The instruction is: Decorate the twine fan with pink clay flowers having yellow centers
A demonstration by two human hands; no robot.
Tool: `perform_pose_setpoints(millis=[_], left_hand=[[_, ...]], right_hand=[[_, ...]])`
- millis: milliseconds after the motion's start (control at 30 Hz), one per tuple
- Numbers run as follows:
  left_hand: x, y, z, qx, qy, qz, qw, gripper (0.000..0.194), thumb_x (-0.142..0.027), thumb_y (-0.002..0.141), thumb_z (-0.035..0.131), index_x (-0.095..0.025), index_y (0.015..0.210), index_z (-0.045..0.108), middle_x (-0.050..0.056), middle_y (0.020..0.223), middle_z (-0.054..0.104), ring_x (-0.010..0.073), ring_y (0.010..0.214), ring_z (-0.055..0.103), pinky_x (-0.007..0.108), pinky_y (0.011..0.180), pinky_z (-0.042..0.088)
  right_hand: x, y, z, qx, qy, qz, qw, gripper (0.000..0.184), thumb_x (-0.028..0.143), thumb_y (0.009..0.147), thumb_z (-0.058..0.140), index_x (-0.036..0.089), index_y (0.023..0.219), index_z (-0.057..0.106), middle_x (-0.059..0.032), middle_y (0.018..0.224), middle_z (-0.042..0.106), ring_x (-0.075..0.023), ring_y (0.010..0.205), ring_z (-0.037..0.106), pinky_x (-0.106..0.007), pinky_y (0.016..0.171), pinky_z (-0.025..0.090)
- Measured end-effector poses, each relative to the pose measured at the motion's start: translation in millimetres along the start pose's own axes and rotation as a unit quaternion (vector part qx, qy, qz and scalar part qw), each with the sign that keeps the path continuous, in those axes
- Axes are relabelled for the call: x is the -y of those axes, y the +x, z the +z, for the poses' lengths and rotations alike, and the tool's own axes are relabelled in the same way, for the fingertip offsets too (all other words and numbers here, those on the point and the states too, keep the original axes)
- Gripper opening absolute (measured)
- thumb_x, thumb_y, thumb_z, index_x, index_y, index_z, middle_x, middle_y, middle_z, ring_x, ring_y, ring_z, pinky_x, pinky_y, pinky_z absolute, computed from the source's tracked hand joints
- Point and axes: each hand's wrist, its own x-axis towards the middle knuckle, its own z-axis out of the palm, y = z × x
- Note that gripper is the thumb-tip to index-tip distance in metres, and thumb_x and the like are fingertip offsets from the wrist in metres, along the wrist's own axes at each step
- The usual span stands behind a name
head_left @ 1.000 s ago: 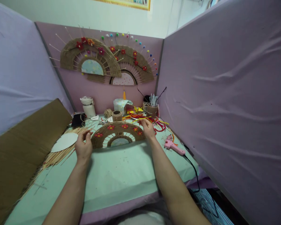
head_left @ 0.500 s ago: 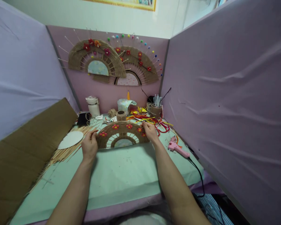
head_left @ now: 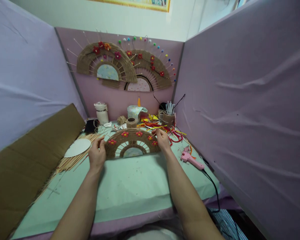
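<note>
Between my two hands a brown twine-wrapped fan (head_left: 126, 141) stands tilted up on the table, flat edge down. Several red flowers with yellow centres dot its outer band, and a pale blue half-circle fills its middle. My left hand (head_left: 97, 155) is closed at the fan's left edge, thumb and fingers pinching it. At the upper right edge my right hand (head_left: 162, 138) grips the fan, fingertips bent round the rim.
A pink glue gun (head_left: 191, 160) with a black cord lies at right. Thin sticks (head_left: 72, 161) and a white oval (head_left: 78, 148) lie left beside a cardboard sheet (head_left: 37, 156). Behind are a twine roll (head_left: 131, 122), coloured pipe cleaners (head_left: 176, 135) and a white bottle (head_left: 101, 113). Two larger fans (head_left: 81, 63) hang on the back panel.
The whole view has shifted slightly, so things sit a little further right. The fan remains between both hands, nearly unmoved on the table.
</note>
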Motion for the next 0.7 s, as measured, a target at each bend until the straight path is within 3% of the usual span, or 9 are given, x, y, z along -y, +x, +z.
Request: perform_pose_setpoints(millis=[67, 167, 267, 333, 400, 500, 600, 700], left_hand=[[0, 0, -0.9, -0.031, 0.013, 0.023, 0.999, 0.031, -0.036, 0.088, 0.047, -0.016, 0.104, 0.064, 0.010, 0.100, 0.068, 0.0238, 0.095, 0.062, 0.039, 0.089, 0.047], [-3, 0, -4.0, -0.125, 0.035, 0.101, 0.986, 0.028, -0.032, 0.090, 0.048, -0.013, 0.104, 0.063, 0.014, 0.105, 0.067, 0.0270, 0.104, 0.059, 0.045, 0.097, 0.042], [-14, -4, -6.5, -0.191, 0.023, 0.183, 0.964, 0.024, -0.025, 0.090, 0.050, -0.014, 0.107, 0.062, 0.015, 0.106, 0.065, 0.0278, 0.108, 0.057, 0.048, 0.101, 0.037], [-27, -10, -5.4, -0.188, -0.002, 0.222, 0.957, 0.022, -0.021, 0.088, 0.052, -0.015, 0.108, 0.061, 0.014, 0.106, 0.065, 0.0275, 0.109, 0.056, 0.049, 0.102, 0.037], [-45, -20, -1.0, -0.153, -0.026, 0.255, 0.955, 0.023, -0.017, 0.086, 0.054, -0.017, 0.109, 0.061, 0.012, 0.106, 0.064, 0.0270, 0.110, 0.056, 0.049, 0.101, 0.037], [-78, -44, 11.0, -0.045, -0.054, 0.342, 0.937, 0.025, -0.013, 0.082, 0.057, -0.021, 0.105, 0.061, 0.008, 0.103, 0.064, 0.0244, 0.105, 0.057, 0.044, 0.096, 0.040], [-108, -75, 27.4, 0.087, -0.096, 0.458, 0.880, 0.028, -0.008, 0.083, 0.052, -0.022, 0.105, 0.060, 0.007, 0.100, 0.066, 0.0205, 0.100, 0.057, 0.039, 0.090, 0.039], [-128, -104, 46.1, 0.172, -0.141, 0.561, 0.797, 0.021, -0.009, 0.085, 0.052, -0.023, 0.099, 0.061, 0.003, 0.098, 0.070, 0.0164, 0.099, 0.057, 0.035, 0.090, 0.036]], right_hand=[[1, 1, -2, -0.021, -0.006, -0.008, 1.000, 0.057, 0.062, 0.091, 0.037, 0.015, 0.081, 0.068, -0.0064, 0.082, 0.071, -0.0191, 0.079, 0.064, -0.029, 0.074, 0.048], [7, 12, -16, -0.066, -0.031, -0.018, 0.997, 0.053, 0.056, 0.094, 0.035, 0.014, 0.094, 0.068, -0.0085, 0.095, 0.072, -0.0199, 0.091, 0.065, -0.030, 0.081, 0.049], [12, 41, -46, -0.105, -0.078, -0.017, 0.991, 0.045, 0.048, 0.094, 0.038, 0.013, 0.104, 0.065, -0.0097, 0.104, 0.071, -0.0200, 0.099, 0.064, -0.030, 0.087, 0.048], [10, 68, -68, -0.115, -0.121, 0.000, 0.986, 0.042, 0.042, 0.095, 0.037, 0.012, 0.110, 0.063, -0.0111, 0.108, 0.069, -0.0205, 0.101, 0.063, -0.032, 0.089, 0.047], [1, 93, -85, -0.103, -0.175, 0.032, 0.979, 0.037, 0.036, 0.097, 0.039, 0.011, 0.113, 0.062, -0.0121, 0.110, 0.067, -0.0212, 0.103, 0.062, -0.036, 0.092, 0.047], [-22, 116, -96, -0.023, -0.258, 0.101, 0.961, 0.031, 0.035, 0.094, 0.057, 0.016, 0.117, 0.059, -0.0084, 0.117, 0.062, -0.0210, 0.101, 0.063, -0.042, 0.086, 0.053], [-52, 120, -96, 0.083, -0.329, 0.159, 0.927, 0.034, 0.035, 0.092, 0.060, 0.017, 0.122, 0.057, -0.0080, 0.122, 0.060, -0.0223, 0.102, 0.062, -0.043, 0.085, 0.054], [-77, 116, -95, 0.163, -0.382, 0.191, 0.889, 0.034, 0.035, 0.093, 0.059, 0.016, 0.121, 0.057, -0.0077, 0.122, 0.060, -0.0230, 0.103, 0.062, -0.043, 0.086, 0.054]])
